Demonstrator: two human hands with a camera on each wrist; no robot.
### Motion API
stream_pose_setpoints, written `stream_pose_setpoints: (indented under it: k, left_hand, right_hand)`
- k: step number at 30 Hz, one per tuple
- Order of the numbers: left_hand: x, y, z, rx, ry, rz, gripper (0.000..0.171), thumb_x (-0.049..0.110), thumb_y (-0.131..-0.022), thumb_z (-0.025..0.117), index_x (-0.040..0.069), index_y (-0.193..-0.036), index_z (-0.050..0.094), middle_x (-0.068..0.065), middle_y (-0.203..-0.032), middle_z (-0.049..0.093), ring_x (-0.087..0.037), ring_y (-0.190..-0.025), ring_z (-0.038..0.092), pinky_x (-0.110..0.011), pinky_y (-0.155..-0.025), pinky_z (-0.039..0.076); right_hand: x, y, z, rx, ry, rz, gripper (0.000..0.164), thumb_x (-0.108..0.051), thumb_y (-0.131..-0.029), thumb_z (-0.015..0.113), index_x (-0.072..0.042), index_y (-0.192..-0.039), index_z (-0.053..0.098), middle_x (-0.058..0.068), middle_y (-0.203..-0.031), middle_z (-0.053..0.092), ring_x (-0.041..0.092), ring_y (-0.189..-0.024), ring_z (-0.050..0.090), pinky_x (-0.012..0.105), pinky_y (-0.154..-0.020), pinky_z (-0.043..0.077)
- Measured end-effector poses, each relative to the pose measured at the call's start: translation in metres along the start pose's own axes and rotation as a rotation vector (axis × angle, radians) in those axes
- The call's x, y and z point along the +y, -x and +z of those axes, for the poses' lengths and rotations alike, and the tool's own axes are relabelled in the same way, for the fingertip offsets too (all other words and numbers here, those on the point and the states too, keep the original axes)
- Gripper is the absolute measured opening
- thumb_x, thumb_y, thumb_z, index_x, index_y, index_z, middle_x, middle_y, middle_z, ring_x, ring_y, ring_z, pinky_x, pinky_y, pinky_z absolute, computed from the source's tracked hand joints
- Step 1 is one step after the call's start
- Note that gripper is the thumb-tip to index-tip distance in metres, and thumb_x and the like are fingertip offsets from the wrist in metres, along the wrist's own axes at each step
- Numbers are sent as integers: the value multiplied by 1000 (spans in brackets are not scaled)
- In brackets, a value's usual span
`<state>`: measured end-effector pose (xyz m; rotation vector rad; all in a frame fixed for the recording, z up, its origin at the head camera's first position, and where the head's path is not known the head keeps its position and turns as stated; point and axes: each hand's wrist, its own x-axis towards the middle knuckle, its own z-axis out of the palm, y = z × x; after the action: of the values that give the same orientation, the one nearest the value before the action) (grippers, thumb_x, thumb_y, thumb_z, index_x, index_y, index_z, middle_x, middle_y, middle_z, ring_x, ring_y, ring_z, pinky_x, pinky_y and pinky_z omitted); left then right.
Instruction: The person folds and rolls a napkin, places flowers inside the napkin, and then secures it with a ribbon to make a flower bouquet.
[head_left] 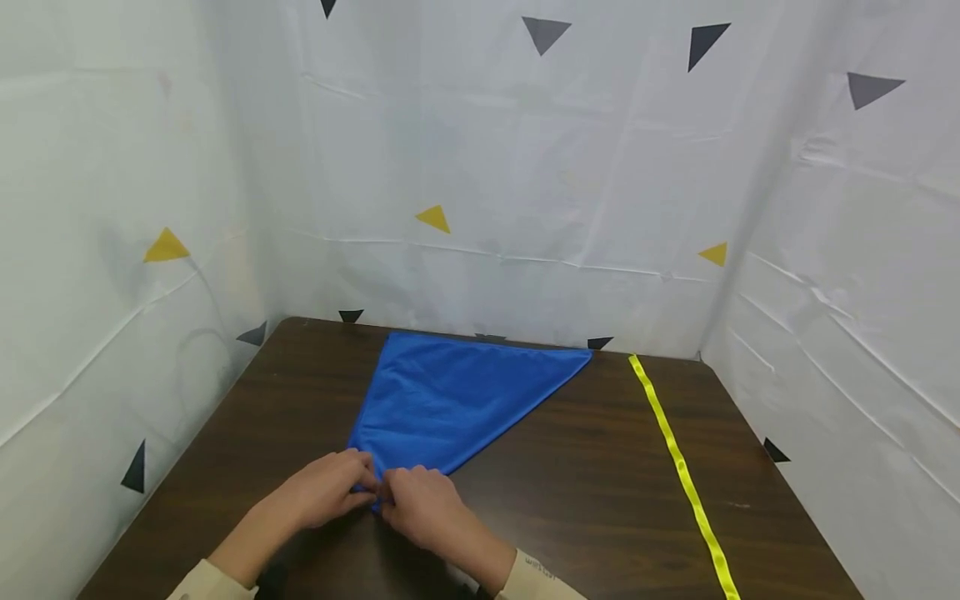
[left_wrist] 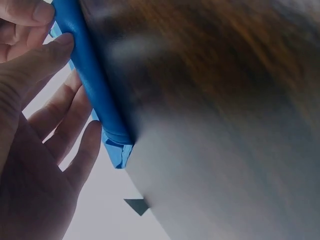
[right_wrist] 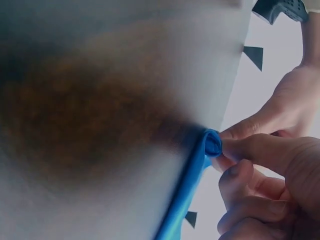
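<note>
Our left hand [head_left: 330, 490] and right hand [head_left: 431, 507] pinch the part-rolled triangular blue cloth [head_left: 450, 396], seemingly against unwinding; its far side follows the back edge of the brown wood-grain table [head_left: 585, 475].

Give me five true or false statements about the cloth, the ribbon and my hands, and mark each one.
1. The yellow ribbon lies on the table, to the right of the blue cloth. True.
2. The ribbon touches the cloth. False: bare table lies between them.
3. The right hand pinches the cloth at its near end. True.
4. The left hand holds nothing. False: it holds the cloth too.
5. The whole cloth is spread flat. False: its near end is rolled up.
</note>
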<state>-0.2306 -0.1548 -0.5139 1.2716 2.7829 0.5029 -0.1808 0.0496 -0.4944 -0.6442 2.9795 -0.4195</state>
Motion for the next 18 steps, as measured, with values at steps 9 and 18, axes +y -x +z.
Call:
stream_pose_setpoints:
  k: [9,18]
  left_hand:
    - [4,-5,-3,1,12,-20,14,22,-96,82,35,-97,80,18,-94,61,-3,-88,55,-31,-76,50]
    - [11,-6,0,17,-47,-62,17,22,-94,85,30,-94,70,16,-93,60,-6,-87,56,-35,-77,51]
  right_hand:
    - [-7,-3,5,-7,130,-9,22,-31,-91,84,-23,-83,65,-4,-63,56,16,-57,55,35,-52,45]
    - [-9,-2,7,5,187,-13,17,-27,-88,85,-18,-92,71,1,-69,65,21,-60,61,37,-52,49]
